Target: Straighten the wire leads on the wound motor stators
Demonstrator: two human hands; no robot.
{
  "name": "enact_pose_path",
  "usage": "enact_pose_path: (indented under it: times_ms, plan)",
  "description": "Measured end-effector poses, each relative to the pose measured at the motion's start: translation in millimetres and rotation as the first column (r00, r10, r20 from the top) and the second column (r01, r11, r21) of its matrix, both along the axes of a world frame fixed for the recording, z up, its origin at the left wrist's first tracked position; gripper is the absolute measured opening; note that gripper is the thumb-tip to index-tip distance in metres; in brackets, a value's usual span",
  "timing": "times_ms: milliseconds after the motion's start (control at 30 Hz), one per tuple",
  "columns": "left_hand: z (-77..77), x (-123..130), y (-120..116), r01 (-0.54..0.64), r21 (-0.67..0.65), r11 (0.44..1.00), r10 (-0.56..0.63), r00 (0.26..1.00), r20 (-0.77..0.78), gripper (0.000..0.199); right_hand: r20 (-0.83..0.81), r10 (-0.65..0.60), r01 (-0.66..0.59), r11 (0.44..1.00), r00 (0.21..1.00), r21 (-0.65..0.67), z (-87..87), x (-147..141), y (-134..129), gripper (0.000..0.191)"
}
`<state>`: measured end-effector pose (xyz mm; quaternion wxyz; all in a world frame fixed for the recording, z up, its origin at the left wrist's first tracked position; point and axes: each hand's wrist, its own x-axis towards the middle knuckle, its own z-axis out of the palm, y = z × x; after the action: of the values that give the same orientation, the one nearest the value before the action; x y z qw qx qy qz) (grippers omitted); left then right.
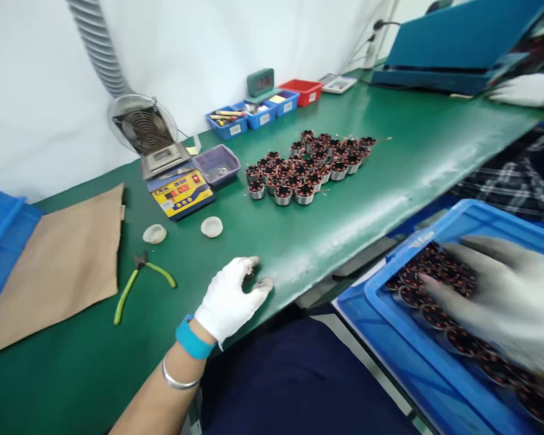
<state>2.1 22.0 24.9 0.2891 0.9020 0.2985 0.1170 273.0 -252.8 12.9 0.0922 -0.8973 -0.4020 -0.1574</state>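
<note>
Wound cores (435,315) face upward in the right-side blue tray (417,339), their row running far-left to near-right by the blurred right hand (503,296), its grip unclear; the left hand (233,296), fingers parted, is just inside the green table (417,145)'s near edge.

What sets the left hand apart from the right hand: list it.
The left hand is at the near edge of the green table; the right hand is over the blue crate of copper-wound parts. The left hand shows fairly sharply; the right hand is blurred. The left hand is half open; the right hand's grip is unclear. Both wear white gloves.
</note>
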Motion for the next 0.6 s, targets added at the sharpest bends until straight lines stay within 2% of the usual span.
enact_pose_path:
  times_ms: [100, 167, 200, 233, 300, 367, 433, 467, 500, 533, 567, 600]
  plan:
    - [2.2, 0, -1, -0.029, -0.054, 0.998, 0.028, 0.999, -0.025, 0.041, -0.023, 0.197, -0.197, 0.980, 0.980, 0.002, 17.8, 7, 115, 0.070]
    - [4.4, 1, -1, -0.035, -0.086, 0.996, 0.031, 0.999, -0.039, 0.043, -0.036, 0.250, -0.251, 0.967, 0.968, -0.034, 25.9, 12, 175, 0.063]
    - [5.3, 1, 0, -0.032, -0.095, 0.995, 0.028, 0.999, -0.043, 0.044, -0.052, 0.264, -0.267, 0.962, 0.963, -0.062, 28.1, 15, 197, 0.055]
    - [5.7, 1, 1, -0.025, -0.098, 0.995, 0.021, 0.999, -0.044, 0.045, -0.066, 0.269, -0.274, 0.958, 0.961, -0.083, 28.7, 18, 213, 0.046]
    - [5.2, 2, 1, -0.008, -0.094, 0.996, 0.005, 0.999, -0.033, 0.045, -0.092, 0.269, -0.278, 0.955, 0.959, -0.107, 26.3, 20, 225, 0.030]
    - [3.3, 3, 0, -0.003, -0.110, 0.994, 0.004, 1.000, 0.003, 0.044, -0.114, 0.267, -0.278, 0.955, 0.957, -0.100, 21.5, 14, 219, 0.024]
    - [1.0, 5, -4, -0.045, -0.262, 0.964, 0.076, 0.991, 0.110, 0.048, -0.149, 0.287, -0.301, 0.950, 0.946, -0.082, 17.7, -4, 206, 0.023]
    - [0.3, 7, -6, -0.067, -0.398, 0.915, 0.148, 0.973, 0.175, 0.052, -0.176, 0.322, -0.337, 0.940, 0.930, -0.060, 16.9, -18, 201, 0.023]
    - [0.1, 9, -7, -0.067, -0.556, 0.829, 0.229, 0.946, 0.227, 0.057, -0.208, 0.385, -0.399, 0.917, 0.899, -0.029, 16.9, -33, 197, 0.021]
    - [0.5, 12, -8, -0.041, -0.704, 0.709, 0.310, 0.915, 0.259, 0.061, -0.241, 0.479, -0.488, 0.872, 0.844, 0.025, 17.5, -49, 195, 0.019]
    - [1.7, 13, -9, -0.006, -0.812, 0.584, 0.384, 0.883, 0.270, 0.063, -0.259, 0.590, -0.587, 0.804, 0.765, 0.096, 18.6, -65, 196, 0.018]
    - [3.5, 15, -9, 0.025, -0.874, 0.486, 0.442, 0.855, 0.271, 0.064, -0.255, 0.694, -0.675, 0.718, 0.674, 0.168, 19.9, -80, 199, 0.017]
